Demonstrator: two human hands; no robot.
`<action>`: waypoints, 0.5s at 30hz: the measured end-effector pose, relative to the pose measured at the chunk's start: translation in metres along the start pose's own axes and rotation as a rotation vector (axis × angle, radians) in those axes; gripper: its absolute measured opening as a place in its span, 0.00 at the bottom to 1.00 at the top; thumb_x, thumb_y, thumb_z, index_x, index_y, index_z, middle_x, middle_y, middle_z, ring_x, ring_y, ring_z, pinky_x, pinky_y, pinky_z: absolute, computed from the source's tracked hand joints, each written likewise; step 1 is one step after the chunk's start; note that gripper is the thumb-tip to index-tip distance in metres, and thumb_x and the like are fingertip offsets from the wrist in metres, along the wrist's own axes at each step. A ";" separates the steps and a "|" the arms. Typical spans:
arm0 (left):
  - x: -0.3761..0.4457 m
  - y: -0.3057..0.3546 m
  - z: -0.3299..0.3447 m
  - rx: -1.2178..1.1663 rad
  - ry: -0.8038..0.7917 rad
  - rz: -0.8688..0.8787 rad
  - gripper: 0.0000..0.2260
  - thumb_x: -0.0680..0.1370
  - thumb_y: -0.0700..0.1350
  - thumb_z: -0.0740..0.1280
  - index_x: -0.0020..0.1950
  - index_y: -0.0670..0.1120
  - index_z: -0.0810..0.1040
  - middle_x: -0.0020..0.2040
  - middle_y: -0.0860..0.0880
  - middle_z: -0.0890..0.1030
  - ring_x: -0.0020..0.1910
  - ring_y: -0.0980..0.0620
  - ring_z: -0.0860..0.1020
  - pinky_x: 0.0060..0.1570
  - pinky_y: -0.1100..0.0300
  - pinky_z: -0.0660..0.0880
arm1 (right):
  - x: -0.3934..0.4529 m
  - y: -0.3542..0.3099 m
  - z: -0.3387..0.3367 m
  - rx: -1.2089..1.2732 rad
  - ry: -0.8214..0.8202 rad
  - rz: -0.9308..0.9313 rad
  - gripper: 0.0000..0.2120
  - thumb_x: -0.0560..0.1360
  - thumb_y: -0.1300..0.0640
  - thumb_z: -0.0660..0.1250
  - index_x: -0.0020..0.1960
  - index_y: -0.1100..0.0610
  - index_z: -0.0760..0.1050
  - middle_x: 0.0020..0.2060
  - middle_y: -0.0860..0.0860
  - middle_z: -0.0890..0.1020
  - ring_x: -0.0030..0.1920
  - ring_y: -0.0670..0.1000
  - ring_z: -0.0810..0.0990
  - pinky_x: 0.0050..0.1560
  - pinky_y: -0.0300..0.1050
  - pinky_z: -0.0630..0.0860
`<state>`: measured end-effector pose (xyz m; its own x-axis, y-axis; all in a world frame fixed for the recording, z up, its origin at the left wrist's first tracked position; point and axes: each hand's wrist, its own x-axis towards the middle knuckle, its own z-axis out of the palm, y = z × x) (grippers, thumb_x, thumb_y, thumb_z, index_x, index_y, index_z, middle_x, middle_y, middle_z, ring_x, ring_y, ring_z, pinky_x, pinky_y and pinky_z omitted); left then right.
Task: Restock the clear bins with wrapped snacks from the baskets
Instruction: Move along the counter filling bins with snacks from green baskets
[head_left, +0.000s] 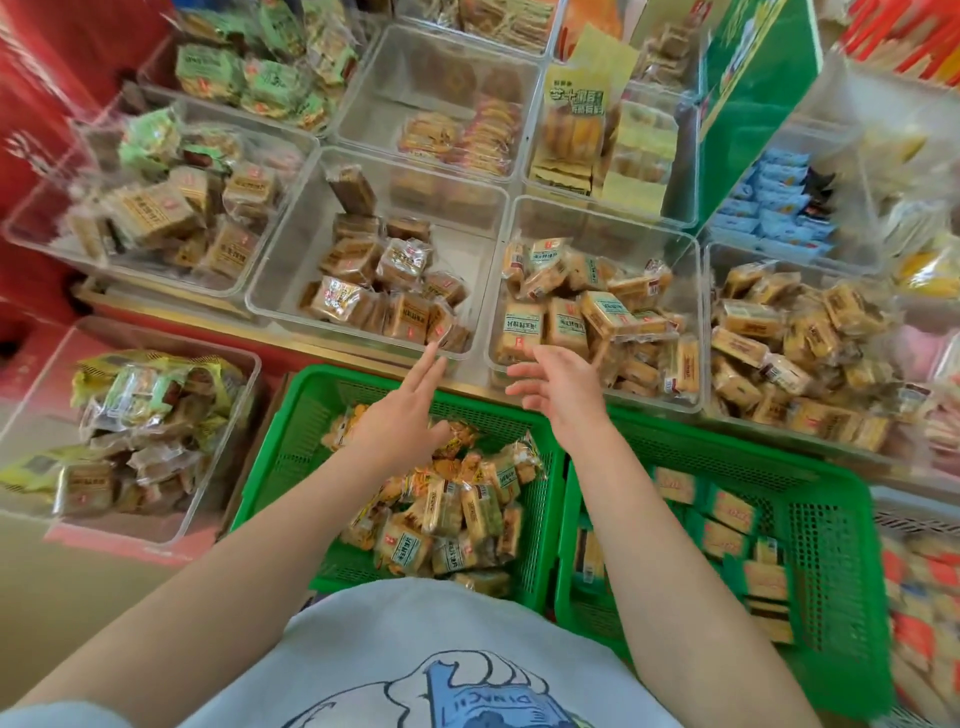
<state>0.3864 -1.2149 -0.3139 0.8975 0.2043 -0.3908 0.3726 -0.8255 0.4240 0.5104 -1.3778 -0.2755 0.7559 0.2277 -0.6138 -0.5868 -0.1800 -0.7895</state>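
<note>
Both my left hand (397, 415) and right hand (558, 387) hang empty, fingers spread. Above the left basket's (291, 441) far edge, I risk snagging its rim.

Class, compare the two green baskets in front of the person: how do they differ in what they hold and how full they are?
The left basket holds a jumbled heap of wrapped snacks; the right basket holds fewer flat packets, with much bare mesh showing. The left hand hovers over the left basket; none is over the right basket. Both are green perforated plastic.

- Two baskets (550, 467) stood side by side before the counter (291, 340).
- Bins (498, 332) of snacks (566, 322) sat along the counter's front edge, more bins behind.
</note>
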 end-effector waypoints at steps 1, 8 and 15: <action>0.000 0.000 0.000 0.001 0.000 0.003 0.38 0.80 0.51 0.63 0.82 0.53 0.41 0.79 0.62 0.32 0.29 0.58 0.72 0.29 0.60 0.75 | -0.006 0.013 0.000 -0.028 -0.014 0.013 0.07 0.83 0.58 0.63 0.55 0.61 0.77 0.41 0.58 0.85 0.33 0.53 0.83 0.30 0.42 0.74; -0.007 -0.013 0.023 -0.093 0.155 0.004 0.32 0.80 0.47 0.65 0.81 0.50 0.55 0.82 0.56 0.47 0.61 0.54 0.74 0.39 0.63 0.77 | 0.000 0.139 0.008 -0.784 -0.071 0.230 0.12 0.80 0.59 0.64 0.39 0.54 0.67 0.33 0.52 0.71 0.32 0.50 0.71 0.35 0.42 0.70; -0.050 -0.035 0.063 -0.217 -0.094 -0.143 0.30 0.80 0.46 0.64 0.81 0.50 0.56 0.81 0.49 0.56 0.74 0.46 0.66 0.66 0.51 0.71 | -0.006 0.198 0.029 -0.977 -0.029 0.266 0.37 0.74 0.62 0.73 0.77 0.59 0.59 0.74 0.56 0.66 0.73 0.60 0.66 0.69 0.54 0.72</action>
<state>0.3140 -1.2294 -0.3607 0.8101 0.2528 -0.5290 0.5449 -0.6578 0.5200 0.3816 -1.3871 -0.4279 0.6200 0.0871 -0.7798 -0.2305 -0.9297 -0.2871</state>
